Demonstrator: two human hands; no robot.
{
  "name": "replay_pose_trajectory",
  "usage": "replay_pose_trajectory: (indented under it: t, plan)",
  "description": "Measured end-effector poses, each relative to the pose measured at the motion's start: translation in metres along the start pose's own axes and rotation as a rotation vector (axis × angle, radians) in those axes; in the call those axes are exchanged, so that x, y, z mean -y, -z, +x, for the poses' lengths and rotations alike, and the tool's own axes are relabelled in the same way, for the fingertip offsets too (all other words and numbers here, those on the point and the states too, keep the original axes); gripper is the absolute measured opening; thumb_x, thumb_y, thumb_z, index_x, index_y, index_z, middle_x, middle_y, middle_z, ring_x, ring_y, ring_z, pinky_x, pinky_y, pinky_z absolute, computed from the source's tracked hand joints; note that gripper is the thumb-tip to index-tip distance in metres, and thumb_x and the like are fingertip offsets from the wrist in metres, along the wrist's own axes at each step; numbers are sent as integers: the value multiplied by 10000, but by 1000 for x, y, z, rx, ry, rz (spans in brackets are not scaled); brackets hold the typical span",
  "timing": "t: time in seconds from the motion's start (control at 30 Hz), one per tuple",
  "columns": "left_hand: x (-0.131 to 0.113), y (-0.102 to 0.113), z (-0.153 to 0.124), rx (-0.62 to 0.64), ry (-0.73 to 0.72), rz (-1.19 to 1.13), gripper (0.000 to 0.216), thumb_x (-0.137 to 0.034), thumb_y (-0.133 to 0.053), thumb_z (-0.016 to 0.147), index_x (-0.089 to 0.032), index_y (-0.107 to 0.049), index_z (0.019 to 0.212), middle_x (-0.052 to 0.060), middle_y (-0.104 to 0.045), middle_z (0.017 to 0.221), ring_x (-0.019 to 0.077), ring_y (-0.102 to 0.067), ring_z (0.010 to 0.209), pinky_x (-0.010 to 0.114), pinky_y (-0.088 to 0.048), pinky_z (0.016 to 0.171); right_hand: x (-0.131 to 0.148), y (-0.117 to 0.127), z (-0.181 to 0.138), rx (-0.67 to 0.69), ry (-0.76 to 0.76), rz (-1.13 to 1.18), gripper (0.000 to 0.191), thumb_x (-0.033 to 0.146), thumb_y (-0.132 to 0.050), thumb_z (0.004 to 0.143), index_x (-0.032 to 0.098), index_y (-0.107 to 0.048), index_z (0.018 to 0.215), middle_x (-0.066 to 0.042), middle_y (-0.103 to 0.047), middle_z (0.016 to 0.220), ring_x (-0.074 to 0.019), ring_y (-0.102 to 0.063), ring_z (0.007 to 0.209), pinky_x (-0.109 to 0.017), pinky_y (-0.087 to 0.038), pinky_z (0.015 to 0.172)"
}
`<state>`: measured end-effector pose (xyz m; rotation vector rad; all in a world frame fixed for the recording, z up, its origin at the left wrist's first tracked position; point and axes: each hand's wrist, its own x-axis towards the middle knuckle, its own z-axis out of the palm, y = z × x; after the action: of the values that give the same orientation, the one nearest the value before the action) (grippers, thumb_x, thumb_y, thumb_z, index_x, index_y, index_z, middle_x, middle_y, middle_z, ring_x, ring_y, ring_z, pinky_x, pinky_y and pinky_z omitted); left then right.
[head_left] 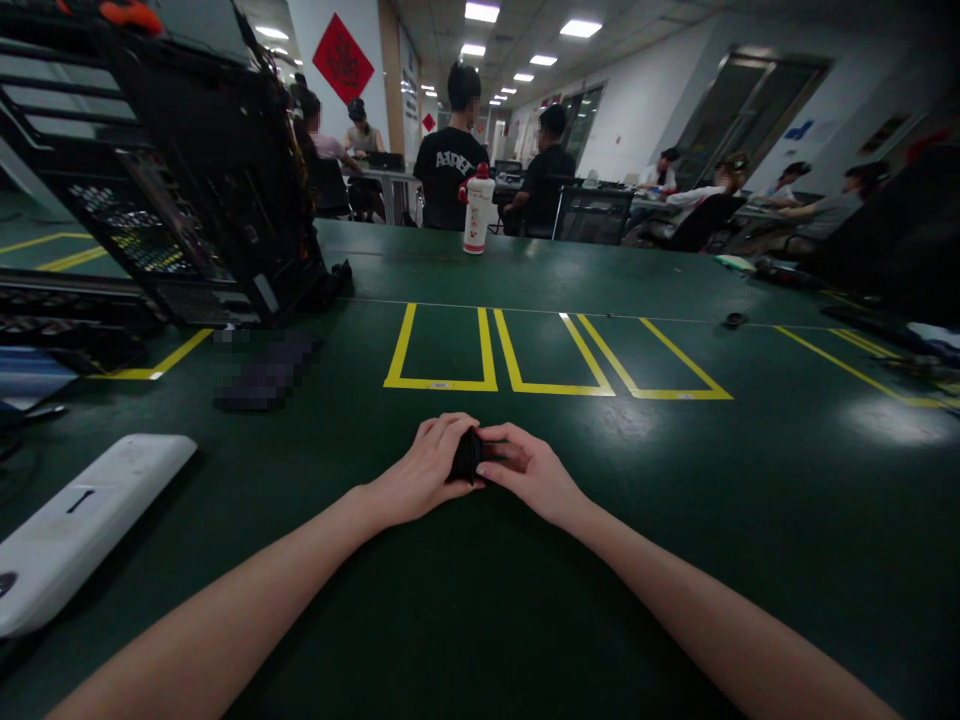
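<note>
Between my two hands is a small black object (466, 456), round-edged and partly covered by fingers, so its exact kind does not show. My left hand (429, 462) is wrapped round its left side, with the thumb below and the fingers over the top. From the right, my right hand (531, 470) pinches its edge between thumb and fingers. Both hands are low over the dark green table (480, 610). Just beyond them, yellow tape outlines (441, 384) mark the table surface.
An open black computer case (217, 190) stands at the left. Nearer lie a blurred dark flat item (268, 374) and a long white device (97, 515). A white and red bottle (477, 212) stands at the far edge. Several people sit beyond. Cables and dark items lie at the right.
</note>
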<state>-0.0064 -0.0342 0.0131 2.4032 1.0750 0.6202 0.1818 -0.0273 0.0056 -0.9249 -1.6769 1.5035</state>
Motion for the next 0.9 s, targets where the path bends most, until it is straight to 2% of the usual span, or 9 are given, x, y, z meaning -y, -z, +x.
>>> replay_pose_trajectory:
  t: [0.27, 0.53, 0.73, 0.9]
  plan:
    - [2, -2, 2, -11, -23, -6, 576, -291, -582, 766, -237, -243, 1229, 92, -371, 1226, 264, -381, 1122, 465, -358, 932, -3, 1, 3, -18, -24, 65, 253, 204, -606, 714, 199, -523, 953, -22, -583, 953, -179, -582, 949, -373, -481, 843]
    - [-1, 2, 2, 9, -14, -24, 547, -284, -569, 777, -241, -254, 1222, 89, -381, 1218, 260, -394, 1117, 459, -370, 922, 0, 4, 3, 14, -47, -16, 295, 231, -591, 735, 203, -509, 1017, -41, -575, 1027, -188, -571, 980, -400, -458, 880]
    - [0, 2, 1, 9, 2, -34, 556, -273, -567, 777, -252, -243, 1230, 89, -375, 1226, 271, -397, 1112, 475, -375, 909, -3, 4, 0, 42, 39, -33, 337, 168, -590, 728, 221, -485, 1044, -28, -542, 1046, -171, -566, 987, -375, -469, 880]
    - [1, 0, 2, 2, -2, -49, 562, -275, -577, 770, -256, -249, 1227, 82, -378, 1217, 267, -394, 1112, 469, -376, 910, 0, 1, 2, 0, 57, -53, 251, 195, -583, 740, 208, -510, 980, -22, -544, 998, -163, -572, 948, -363, -484, 851]
